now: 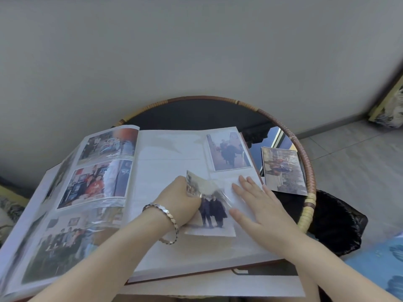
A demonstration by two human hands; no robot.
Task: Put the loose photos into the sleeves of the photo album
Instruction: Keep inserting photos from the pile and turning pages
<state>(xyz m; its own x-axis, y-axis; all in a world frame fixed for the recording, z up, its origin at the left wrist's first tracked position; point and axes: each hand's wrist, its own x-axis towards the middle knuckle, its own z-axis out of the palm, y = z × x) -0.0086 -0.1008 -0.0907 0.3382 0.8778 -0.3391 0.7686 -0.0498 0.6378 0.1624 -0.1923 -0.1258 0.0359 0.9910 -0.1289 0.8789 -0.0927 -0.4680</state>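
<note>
Against a grey wall, a round wicker-rimmed tabletop [292,136] carries the open photo album [165,162], with three sleeved photos [96,184] on its left page and one more [229,152] at upper right. At frame centre the left hand [178,201] pinches a photo [213,212] of two dark-coated figures, partly under clear plastic. The right hand [259,203] lies flat beside it, fingers spread, and loose photos [283,171] rest right of the album.

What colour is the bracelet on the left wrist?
The bracelet is silver with dark edging; head view.
</note>
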